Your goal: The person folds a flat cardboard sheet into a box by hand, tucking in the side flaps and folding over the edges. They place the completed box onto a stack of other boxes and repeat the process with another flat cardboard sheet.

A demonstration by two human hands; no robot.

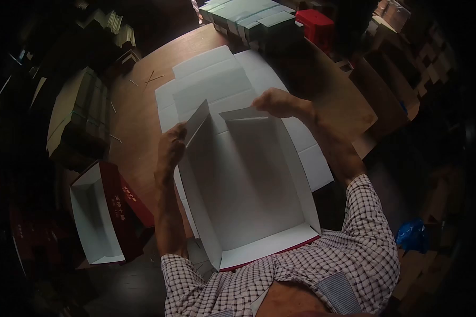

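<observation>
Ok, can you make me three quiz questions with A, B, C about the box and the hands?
1. Where is the open red box? A on the far stack; B at the person's left; C inside another box.
2. What colour is the inside of the box being folded? A blue; B yellow; C white.
3. What is the right hand doing? A pinching the far flap; B lying flat; C holding scissors.
Answers: 1 B, it lies left of the left hand. 2 C, its panels show white. 3 A, its fingers grip the flap's edge.
</observation>
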